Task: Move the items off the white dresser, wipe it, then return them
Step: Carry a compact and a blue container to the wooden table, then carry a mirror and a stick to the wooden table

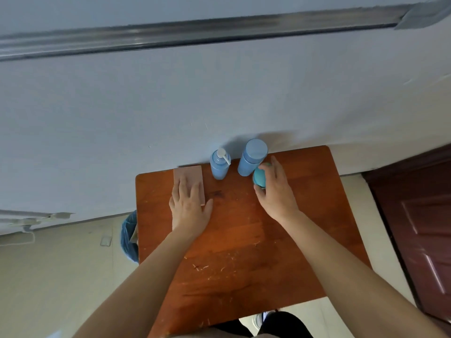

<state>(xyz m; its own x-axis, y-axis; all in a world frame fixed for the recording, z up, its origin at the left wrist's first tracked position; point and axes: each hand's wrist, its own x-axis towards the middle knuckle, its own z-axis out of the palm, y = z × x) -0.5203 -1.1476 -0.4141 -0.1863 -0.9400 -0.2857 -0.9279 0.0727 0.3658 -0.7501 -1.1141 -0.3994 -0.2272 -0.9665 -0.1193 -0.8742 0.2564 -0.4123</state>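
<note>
A scratched reddish-brown wooden table top (244,240) stands against a pale wall. At its far left lies a flat pink box (186,173), and my left hand (189,207) rests palm-down on it, fingers spread. A blue pump bottle (219,164) and a taller blue capped bottle (251,157) stand upright at the far edge. My right hand (275,191) is wrapped around a small teal round jar (259,179) just right of the tall bottle. No white dresser shows in this view.
A dark brown door (419,228) is at the right. A blue bin or bag (129,237) sits on the tiled floor (61,264) by the table's left edge. A metal rail (195,32) runs along the wall above.
</note>
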